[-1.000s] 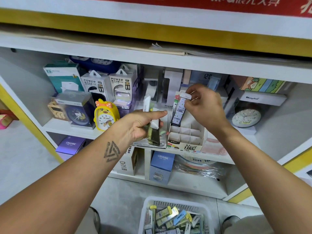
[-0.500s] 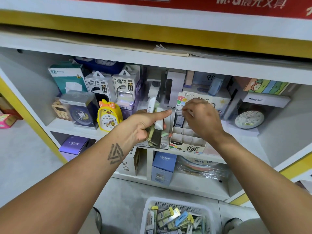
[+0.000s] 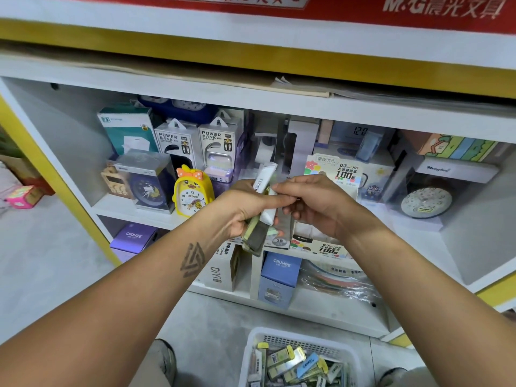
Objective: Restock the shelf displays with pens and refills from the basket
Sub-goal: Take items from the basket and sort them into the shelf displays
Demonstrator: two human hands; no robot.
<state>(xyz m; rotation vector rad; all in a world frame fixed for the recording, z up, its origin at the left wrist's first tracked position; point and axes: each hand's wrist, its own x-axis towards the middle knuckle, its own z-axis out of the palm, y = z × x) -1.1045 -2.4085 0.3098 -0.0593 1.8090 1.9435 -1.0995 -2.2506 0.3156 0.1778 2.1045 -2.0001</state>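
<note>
- 2 hands: left [image 3: 245,210] and right [image 3: 321,205], meeting in front of the shelf.
- 2 white "POWER BANK" boxes [image 3: 174,146], side by side.
- 1 yellow duck clock [image 3: 192,194].
- 1 round white clock [image 3: 425,202].
- 2 "CRUHRE" boxes: 1 purple [image 3: 134,237], 1 blue [image 3: 280,277].
- 1 white basket [image 3: 252,344], holding too many refill packs to count.
- 1 teal box [image 3: 127,129].

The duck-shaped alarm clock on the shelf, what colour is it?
Yellow, with an orange bow; head view: duck-shaped alarm clock.
</note>
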